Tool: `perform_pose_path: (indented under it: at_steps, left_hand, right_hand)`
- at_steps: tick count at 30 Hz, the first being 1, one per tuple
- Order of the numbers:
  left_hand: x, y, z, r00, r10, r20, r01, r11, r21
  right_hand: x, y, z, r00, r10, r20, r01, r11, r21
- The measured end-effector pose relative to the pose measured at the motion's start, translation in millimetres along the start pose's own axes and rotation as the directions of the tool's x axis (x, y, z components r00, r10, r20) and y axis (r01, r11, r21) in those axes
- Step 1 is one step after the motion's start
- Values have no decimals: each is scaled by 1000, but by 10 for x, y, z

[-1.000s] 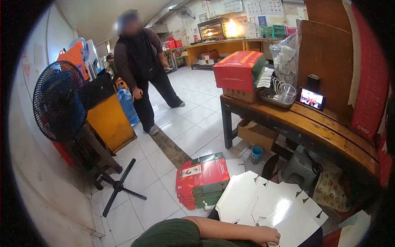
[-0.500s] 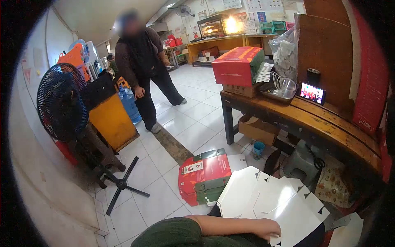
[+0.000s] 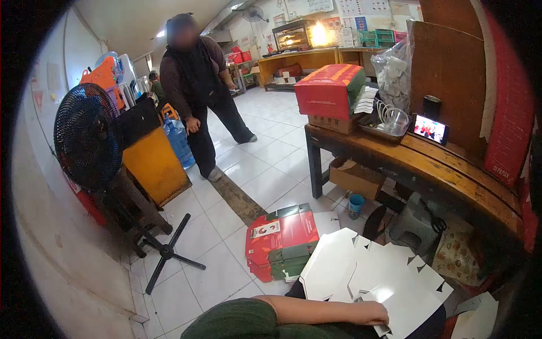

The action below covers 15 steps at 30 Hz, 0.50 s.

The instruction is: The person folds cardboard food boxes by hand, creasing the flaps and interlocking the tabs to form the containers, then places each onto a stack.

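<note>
My left hand (image 3: 371, 313) reaches in from the bottom, its forearm in a dark green sleeve. Its fingers are curled on a narrow flap of a large white cardboard sheet (image 3: 333, 265), which has notched edges and lies spread at the lower right. The fingertips are partly hidden. My right hand is out of view. Just left of the sheet, flattened red and green boxes (image 3: 296, 229) are stacked on the tiled floor.
A person (image 3: 195, 85) stands ahead, leaning forward. On the left is a black fan (image 3: 89, 135). A wooden bench (image 3: 406, 161) at right holds a red box (image 3: 324, 96), a metal tray (image 3: 384, 131) and a phone (image 3: 429, 129). A blue cup (image 3: 355, 204) stands below.
My left hand has shifted slightly, and a narrow flap of the white sheet now shows raised beside it. The person ahead has moved their head and upper body a little.
</note>
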<state>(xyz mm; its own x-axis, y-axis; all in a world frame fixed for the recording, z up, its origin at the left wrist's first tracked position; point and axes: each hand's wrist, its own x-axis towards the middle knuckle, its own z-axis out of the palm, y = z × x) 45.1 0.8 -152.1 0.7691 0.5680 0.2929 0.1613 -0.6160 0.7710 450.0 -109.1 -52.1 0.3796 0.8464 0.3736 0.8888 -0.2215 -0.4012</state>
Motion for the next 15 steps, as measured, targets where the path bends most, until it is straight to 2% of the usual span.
perform_pose_path:
  at_steps: [1,4,7,10,13,15]
  left_hand:
    - [10,9,-13,998,6,-56,-8,999,-31]
    - [15,37,-90,996,-26,-82,19,996,-87]
    - [0,104,-142,989,-145,-38,140,983,-116]
    - [-32,6,-67,993,-116,2,115,985,-127]
    - [-47,-57,28,999,2,41,2,993,-114]
    - [-52,-109,66,995,27,94,-20,997,-73]
  right_hand:
    - [12,-59,-13,1000,3,1,-3,1000,-9]
    - [26,-195,-22,1000,-2,16,2,1000,-19]
    - [62,-197,16,998,-29,56,28,999,15]
    - [67,-217,96,995,-33,91,26,997,70]
    - [72,-271,156,991,-46,127,29,991,133]
    - [103,-223,228,984,-73,163,43,983,181]
